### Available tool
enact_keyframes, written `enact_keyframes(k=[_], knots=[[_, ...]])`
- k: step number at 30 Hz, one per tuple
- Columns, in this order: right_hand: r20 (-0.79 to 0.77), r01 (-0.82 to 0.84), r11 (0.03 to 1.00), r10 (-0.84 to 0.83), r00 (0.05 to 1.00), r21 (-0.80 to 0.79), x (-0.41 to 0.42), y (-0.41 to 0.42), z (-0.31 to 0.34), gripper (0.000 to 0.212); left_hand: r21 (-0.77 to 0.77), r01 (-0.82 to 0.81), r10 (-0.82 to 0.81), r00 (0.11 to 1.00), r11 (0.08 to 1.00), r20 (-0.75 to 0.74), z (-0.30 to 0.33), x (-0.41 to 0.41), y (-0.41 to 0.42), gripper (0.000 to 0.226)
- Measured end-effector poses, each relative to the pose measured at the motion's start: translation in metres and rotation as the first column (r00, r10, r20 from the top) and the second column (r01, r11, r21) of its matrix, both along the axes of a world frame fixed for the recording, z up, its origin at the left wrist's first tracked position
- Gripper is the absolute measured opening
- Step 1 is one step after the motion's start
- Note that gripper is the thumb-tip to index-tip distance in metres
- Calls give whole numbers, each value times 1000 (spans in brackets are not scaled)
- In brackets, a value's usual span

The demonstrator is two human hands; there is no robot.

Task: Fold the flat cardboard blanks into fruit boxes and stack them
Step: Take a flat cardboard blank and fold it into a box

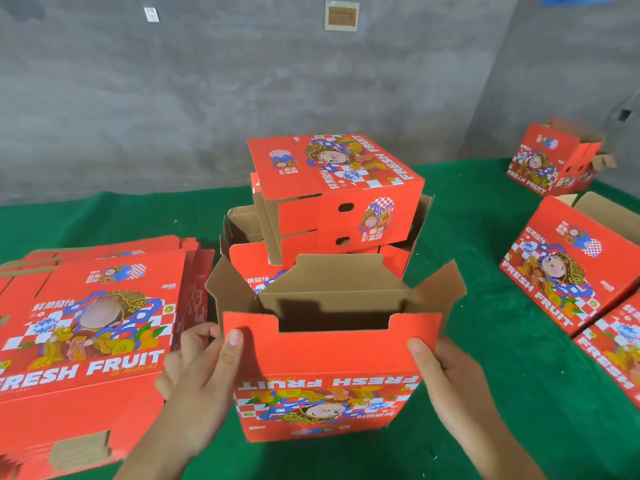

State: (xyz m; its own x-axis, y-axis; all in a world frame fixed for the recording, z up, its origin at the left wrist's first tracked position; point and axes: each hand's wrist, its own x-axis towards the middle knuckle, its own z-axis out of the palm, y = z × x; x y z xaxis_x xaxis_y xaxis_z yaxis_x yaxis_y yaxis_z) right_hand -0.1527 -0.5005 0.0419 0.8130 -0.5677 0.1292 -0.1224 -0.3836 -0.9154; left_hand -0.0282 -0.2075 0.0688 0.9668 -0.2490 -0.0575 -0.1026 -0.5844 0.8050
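Observation:
A red fruit box (325,368) stands half-formed in front of me on the green cloth, its printed side facing me upside down and its brown flaps open at the top. My left hand (204,368) grips its left edge, thumb on the near red flap. My right hand (446,372) grips the right edge the same way. A pile of flat red blanks (90,327) lies to the left. Behind the box, folded boxes (332,199) are stacked, the top one lying on its side.
More folded red boxes sit on the right (568,268) and at the far right corner (554,161). The green cloth (485,220) covers the surface up to grey concrete walls (242,91) behind.

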Motion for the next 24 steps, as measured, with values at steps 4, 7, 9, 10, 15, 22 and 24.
enact_keyframes(k=[4, 7, 9, 10, 15, 22, 24], knots=[[63, 53, 987, -63, 996, 149, -19, -8, -3, 34, 317, -139, 62, 969, 938, 241, -9, 0, -1, 78], [26, 66, 990, -70, 997, 126, -21, -7, -3, 26, 273, -245, 138, 923, 930, 358, -17, 5, -4, 73], [-67, 59, 996, -55, 996, 60, -19, -3, -8, 17, 193, -195, 96, 898, 962, 429, -23, 8, -6, 65], [-109, 61, 998, -58, 992, 30, -17, 0, -10, 12, 132, -136, 66, 899, 982, 433, -25, 8, -8, 65], [35, 38, 998, -37, 999, -40, -1, 9, -2, 63, -53, -31, 49, 927, 998, 371, -32, 14, -12, 67], [-8, 143, 673, -216, 976, -726, 19, 17, 5, 87, -24, 78, -64, 927, 997, 369, -34, 23, -16, 68], [-70, -19, 616, -60, 996, -787, 32, 23, 19, 85, -8, 101, -92, 928, 995, 362, -35, 23, -16, 66]])
